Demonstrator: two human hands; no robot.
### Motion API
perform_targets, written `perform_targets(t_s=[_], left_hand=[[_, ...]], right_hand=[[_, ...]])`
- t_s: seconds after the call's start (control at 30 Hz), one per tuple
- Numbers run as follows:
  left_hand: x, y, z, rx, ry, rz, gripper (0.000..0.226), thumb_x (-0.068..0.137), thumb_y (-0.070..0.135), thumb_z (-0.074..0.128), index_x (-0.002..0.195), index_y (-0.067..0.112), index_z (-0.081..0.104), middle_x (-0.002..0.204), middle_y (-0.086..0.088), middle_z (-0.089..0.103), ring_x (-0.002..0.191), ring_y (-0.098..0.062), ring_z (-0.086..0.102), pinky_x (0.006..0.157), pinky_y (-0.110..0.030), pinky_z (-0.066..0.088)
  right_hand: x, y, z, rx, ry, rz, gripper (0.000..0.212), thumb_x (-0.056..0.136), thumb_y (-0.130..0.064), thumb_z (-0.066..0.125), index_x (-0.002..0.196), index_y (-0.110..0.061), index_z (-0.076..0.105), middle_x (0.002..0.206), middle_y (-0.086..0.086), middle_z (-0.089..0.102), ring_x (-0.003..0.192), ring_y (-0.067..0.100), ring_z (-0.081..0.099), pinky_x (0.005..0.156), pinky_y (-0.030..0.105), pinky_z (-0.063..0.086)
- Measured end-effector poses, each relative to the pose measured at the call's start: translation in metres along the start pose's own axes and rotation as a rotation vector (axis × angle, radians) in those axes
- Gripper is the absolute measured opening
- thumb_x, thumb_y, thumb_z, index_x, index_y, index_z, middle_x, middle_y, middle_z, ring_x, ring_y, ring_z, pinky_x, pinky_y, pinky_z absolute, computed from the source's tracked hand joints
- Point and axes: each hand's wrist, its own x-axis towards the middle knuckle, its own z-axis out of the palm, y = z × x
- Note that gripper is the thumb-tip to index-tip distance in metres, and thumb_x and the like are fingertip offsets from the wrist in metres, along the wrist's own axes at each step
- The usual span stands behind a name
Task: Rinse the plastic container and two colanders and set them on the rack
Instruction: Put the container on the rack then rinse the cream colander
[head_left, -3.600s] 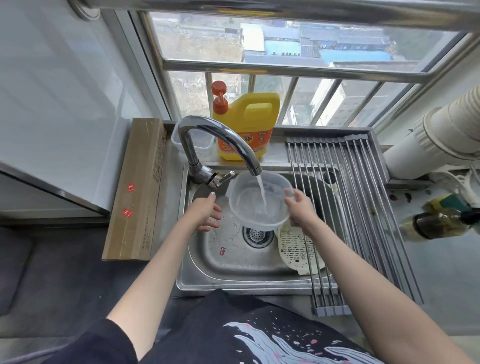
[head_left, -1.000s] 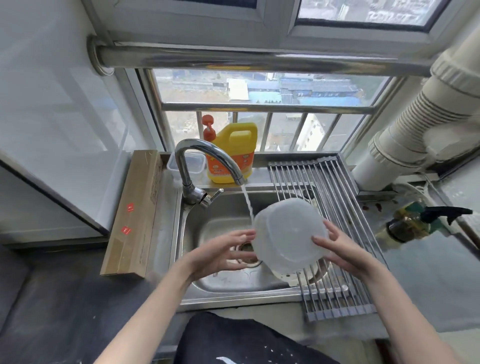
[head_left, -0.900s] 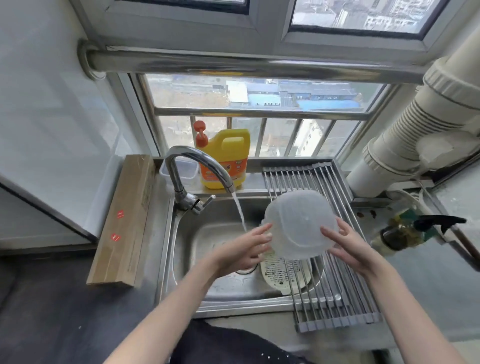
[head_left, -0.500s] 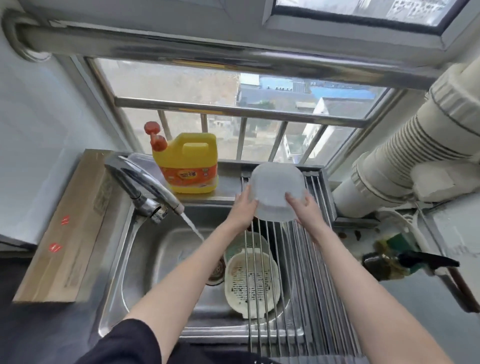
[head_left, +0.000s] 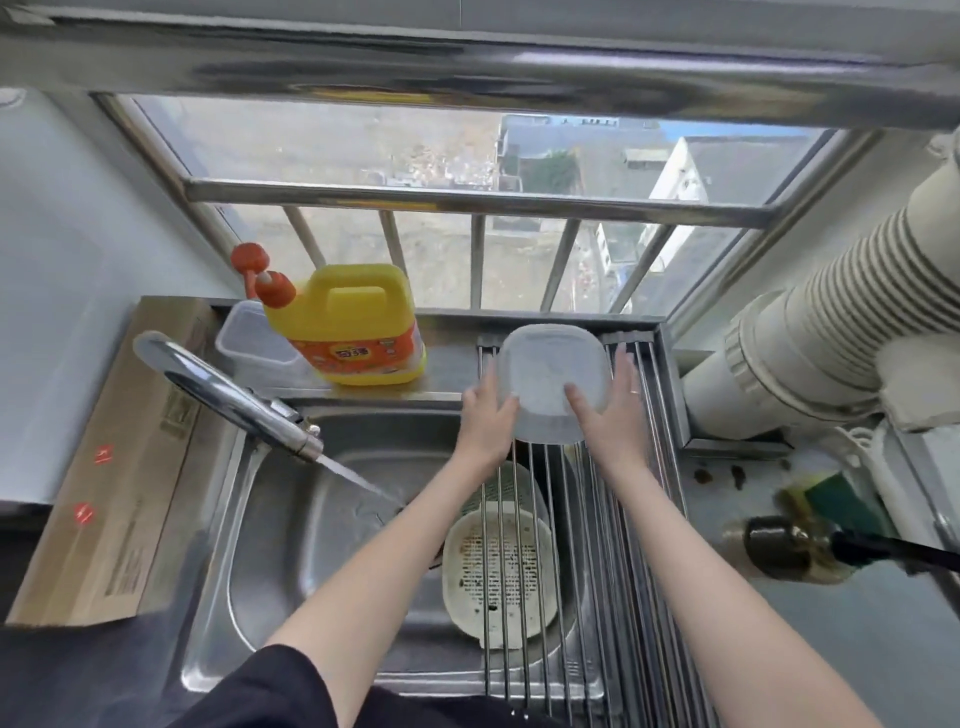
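Observation:
The translucent plastic container (head_left: 550, 374) is upside down at the far end of the metal roll-up rack (head_left: 613, 519). My left hand (head_left: 485, 415) holds its left side and my right hand (head_left: 610, 410) its right side. A cream colander (head_left: 498, 577) with dark specks lies in the sink (head_left: 291, 525) under the rack bars. A pale green colander (head_left: 519, 483) shows just behind it, mostly hidden by the bars.
The tap (head_left: 228, 395) runs water into the sink. A yellow detergent jug (head_left: 353, 327) and a clear box (head_left: 254, 348) stand on the back ledge. A cardboard box (head_left: 109, 467) lies left. A dark bottle (head_left: 789, 545) and sponge (head_left: 841, 504) sit right, under a white duct (head_left: 810, 332).
Both hands carried the rinsed container from under the tap, turned it upside down and brought it to the far end of the rack. The tap keeps running.

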Motion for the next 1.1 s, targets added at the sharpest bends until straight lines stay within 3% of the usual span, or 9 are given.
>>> perform_targets(t_s=[0.13, 0.27, 0.37, 0.43, 0.53, 0.67, 0.8, 1.0, 1.1], left_hand=[[0.002, -0.003, 0.005, 0.106, -0.018, 0.092, 0.062, 0.1, 0.023, 0.035, 0.152, 0.031, 0.001, 0.154, -0.01, 0.023, 0.138, -0.026, 0.028, 0.111, -0.035, 0.022], [-0.005, 0.006, -0.006, 0.031, -0.074, 0.094, 0.056, 0.101, 0.02, 0.036, 0.152, 0.02, 0.012, 0.152, 0.005, 0.026, 0.137, -0.014, 0.029, 0.113, -0.031, 0.021], [-0.024, -0.011, -0.027, 0.009, 0.036, 0.055, 0.039, 0.1, 0.021, 0.04, 0.138, 0.01, 0.043, 0.135, -0.001, 0.051, 0.125, -0.016, 0.046, 0.1, -0.026, 0.034], [-0.044, -0.043, -0.043, 0.081, 0.084, 0.035, 0.027, 0.098, 0.017, 0.043, 0.119, 0.01, 0.058, 0.12, -0.005, 0.062, 0.11, -0.016, 0.055, 0.089, -0.023, 0.038], [-0.07, -0.101, -0.063, 0.066, 0.073, -0.112, 0.015, 0.096, 0.013, 0.045, 0.098, 0.02, 0.058, 0.102, -0.005, 0.066, 0.085, -0.018, 0.063, 0.072, -0.033, 0.052], [-0.095, -0.153, -0.086, -0.015, -0.034, -0.459, 0.014, 0.096, 0.009, 0.037, 0.099, 0.017, 0.048, 0.096, -0.009, 0.059, 0.056, -0.023, 0.062, 0.047, -0.024, 0.047], [-0.116, -0.173, -0.112, -0.016, -0.057, -0.515, 0.015, 0.095, 0.008, 0.037, 0.098, 0.017, 0.048, 0.088, -0.004, 0.056, 0.055, -0.023, 0.061, 0.049, -0.023, 0.047], [-0.134, -0.184, -0.141, -0.05, -0.135, -0.54, 0.018, 0.096, 0.01, 0.04, 0.086, 0.022, 0.048, 0.089, -0.004, 0.056, 0.041, -0.015, 0.062, 0.042, -0.022, 0.05], [-0.142, -0.185, -0.151, -0.046, -0.192, -0.512, 0.02, 0.096, 0.01, 0.039, 0.084, 0.024, 0.048, 0.087, -0.002, 0.057, 0.041, -0.011, 0.063, 0.043, -0.021, 0.049]], right_hand=[[0.001, 0.003, 0.01, -0.347, -0.121, -0.092, 0.066, 0.099, -0.053, 0.025, 0.153, -0.029, -0.004, 0.161, -0.004, -0.007, 0.148, 0.015, 0.002, 0.118, 0.046, 0.014], [0.001, 0.002, 0.003, -0.45, -0.06, -0.087, 0.063, 0.1, -0.051, 0.023, 0.153, -0.029, -0.001, 0.161, -0.002, -0.004, 0.148, 0.017, -0.002, 0.118, 0.045, 0.001], [-0.033, -0.007, 0.008, -0.242, 0.168, -0.192, 0.051, 0.1, -0.038, 0.033, 0.148, -0.018, 0.032, 0.152, 0.007, 0.034, 0.141, 0.023, 0.027, 0.114, 0.043, 0.021], [-0.071, -0.015, 0.023, -0.152, 0.206, -0.356, 0.04, 0.095, -0.029, 0.04, 0.127, -0.011, 0.054, 0.121, 0.008, 0.06, 0.115, 0.023, 0.052, 0.097, 0.039, 0.043], [-0.133, -0.026, 0.054, -0.163, -0.161, -0.491, 0.019, 0.093, -0.018, 0.048, 0.107, -0.009, 0.057, 0.096, 0.004, 0.064, 0.083, 0.017, 0.06, 0.07, 0.029, 0.051], [-0.191, -0.028, 0.114, -0.466, -0.659, -0.272, 0.025, 0.096, -0.02, 0.041, 0.118, -0.008, 0.042, 0.113, 0.016, 0.06, 0.093, 0.035, 0.063, 0.071, 0.04, 0.048], [-0.202, -0.022, 0.149, -0.597, -0.564, -0.026, 0.054, 0.097, -0.02, 0.041, 0.144, -0.001, 0.022, 0.127, 0.016, 0.054, 0.101, 0.031, 0.064, 0.077, 0.038, 0.051], [-0.199, -0.013, 0.169, -0.359, -0.406, 0.367, 0.046, 0.096, -0.024, 0.047, 0.131, 0.004, 0.036, 0.119, 0.021, 0.057, 0.106, 0.034, 0.057, 0.081, 0.034, 0.044], [-0.201, -0.016, 0.176, -0.502, -0.435, 0.33, 0.04, 0.1, -0.015, 0.038, 0.135, 0.003, 0.032, 0.123, 0.018, 0.059, 0.111, 0.033, 0.06, 0.085, 0.036, 0.048]])
